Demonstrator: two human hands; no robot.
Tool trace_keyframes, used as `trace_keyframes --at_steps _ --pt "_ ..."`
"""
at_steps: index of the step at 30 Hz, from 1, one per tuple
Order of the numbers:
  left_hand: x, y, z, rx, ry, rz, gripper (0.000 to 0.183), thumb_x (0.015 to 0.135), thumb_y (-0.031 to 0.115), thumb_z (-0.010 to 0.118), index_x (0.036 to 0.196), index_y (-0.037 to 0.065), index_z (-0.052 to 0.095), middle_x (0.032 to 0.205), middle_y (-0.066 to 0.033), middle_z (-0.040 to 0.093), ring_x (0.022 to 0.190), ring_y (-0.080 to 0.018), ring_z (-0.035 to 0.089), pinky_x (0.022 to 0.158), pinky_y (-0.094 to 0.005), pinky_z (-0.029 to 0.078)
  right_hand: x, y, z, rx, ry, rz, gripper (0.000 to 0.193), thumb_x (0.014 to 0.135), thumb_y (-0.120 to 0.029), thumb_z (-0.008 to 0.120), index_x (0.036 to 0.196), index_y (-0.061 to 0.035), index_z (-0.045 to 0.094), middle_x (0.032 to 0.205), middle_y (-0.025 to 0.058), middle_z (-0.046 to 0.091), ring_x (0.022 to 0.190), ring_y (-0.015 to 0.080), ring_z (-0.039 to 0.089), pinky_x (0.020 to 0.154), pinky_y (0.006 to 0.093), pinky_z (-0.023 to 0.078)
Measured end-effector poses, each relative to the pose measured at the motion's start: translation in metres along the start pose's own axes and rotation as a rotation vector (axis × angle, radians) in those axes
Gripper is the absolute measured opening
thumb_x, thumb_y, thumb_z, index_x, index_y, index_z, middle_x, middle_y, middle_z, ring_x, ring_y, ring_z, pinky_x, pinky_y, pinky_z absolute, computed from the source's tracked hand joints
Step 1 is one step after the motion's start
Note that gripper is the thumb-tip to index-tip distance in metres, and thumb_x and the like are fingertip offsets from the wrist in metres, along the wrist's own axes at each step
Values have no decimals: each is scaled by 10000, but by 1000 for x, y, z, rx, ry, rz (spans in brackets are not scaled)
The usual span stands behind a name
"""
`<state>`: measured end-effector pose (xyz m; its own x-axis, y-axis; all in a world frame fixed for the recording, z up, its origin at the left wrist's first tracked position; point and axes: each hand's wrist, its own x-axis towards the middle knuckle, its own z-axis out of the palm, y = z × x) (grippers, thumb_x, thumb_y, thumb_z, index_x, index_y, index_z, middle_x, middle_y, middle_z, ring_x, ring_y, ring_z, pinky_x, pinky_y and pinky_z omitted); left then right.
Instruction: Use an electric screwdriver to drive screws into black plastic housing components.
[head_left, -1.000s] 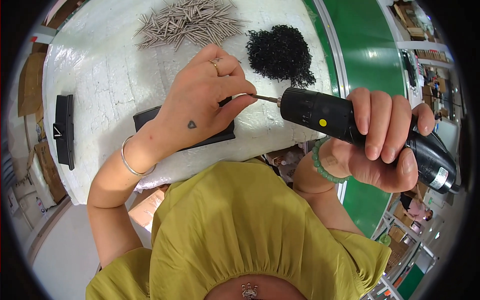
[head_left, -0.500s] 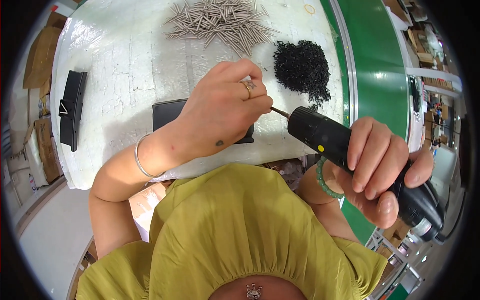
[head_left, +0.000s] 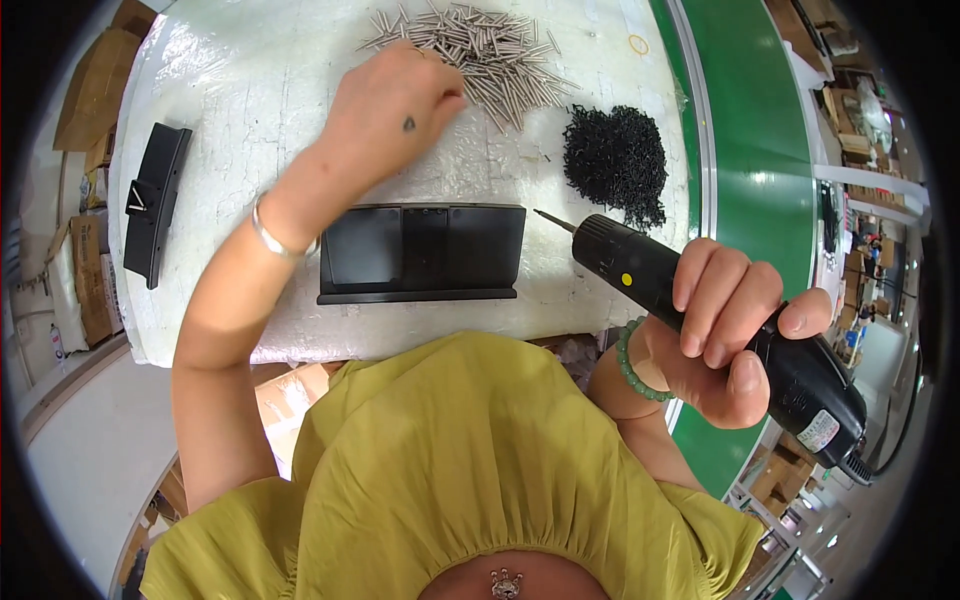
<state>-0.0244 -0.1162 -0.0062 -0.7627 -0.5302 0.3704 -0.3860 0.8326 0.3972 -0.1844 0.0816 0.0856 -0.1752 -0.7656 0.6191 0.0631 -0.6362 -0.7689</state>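
Note:
My right hand (head_left: 735,325) is wrapped round a black corded electric screwdriver (head_left: 640,265), its thin bit pointing up and left. My left hand (head_left: 390,110) is at the near left edge of a heap of slim silver metal pins (head_left: 505,75). Its fingers are curled and pressed together; whatever they may hold is hidden. Between my forearms a black rectangular panel (head_left: 425,250) with a ledge along its near side lies on the wrapped white work surface (head_left: 240,130). The screwdriver's tip sits just right of the panel's far right corner, not touching it.
A heap of small black screws (head_left: 615,160) lies on the right of the surface. At the far left stands a long black part (head_left: 155,205) with a small clip-like piece on it. A green tabletop (head_left: 755,150) with a metal edge runs along the right. The screwdriver's cord (head_left: 905,440) trails right.
My left hand has moved away from the screwdriver's bit, up and left to the pins, uncovering the panel. My right hand and the screwdriver have shifted slightly left.

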Motion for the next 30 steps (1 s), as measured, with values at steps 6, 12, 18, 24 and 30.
trace_keyframes --at_steps 6,12,18,24,30 --pt "3 -6 7 107 -59 -183 91 756 150 676 771 60 679 755 -79 649 810 -278 594 692 -392 493 -1 2 -1 -14 3 -10 316 742 -120 550 1035 -124 433 600 -32 463 507 89 463 601 274 379" --pt "-3 -11 3 192 -75 -211 86 769 153 659 783 69 673 762 -74 646 806 -266 589 686 -386 492 3 5 8 14 -12 3 310 738 -120 551 1029 -122 443 594 -33 461 503 88 460 584 266 371" --pt "-49 7 -23 -24 117 -85 71 742 105 660 805 74 675 742 -79 633 769 -269 585 639 -373 489 7 14 23 101 -12 -3 303 729 -113 565 1011 -118 455 585 -37 462 498 79 453 566 254 357" --pt "-104 36 -39 -246 146 -183 128 676 23 686 790 72 655 722 -25 613 719 -228 562 595 -343 482 15 28 44 140 -142 69 322 744 -118 580 1040 -124 451 614 -37 474 511 81 454 568 262 362" --pt "-109 40 -28 -209 213 -206 155 647 8 692 782 68 645 730 -5 596 707 -211 541 570 -317 482 23 43 52 91 -297 111 357 780 -117 541 1119 -125 427 670 -2 493 530 113 464 583 292 360"
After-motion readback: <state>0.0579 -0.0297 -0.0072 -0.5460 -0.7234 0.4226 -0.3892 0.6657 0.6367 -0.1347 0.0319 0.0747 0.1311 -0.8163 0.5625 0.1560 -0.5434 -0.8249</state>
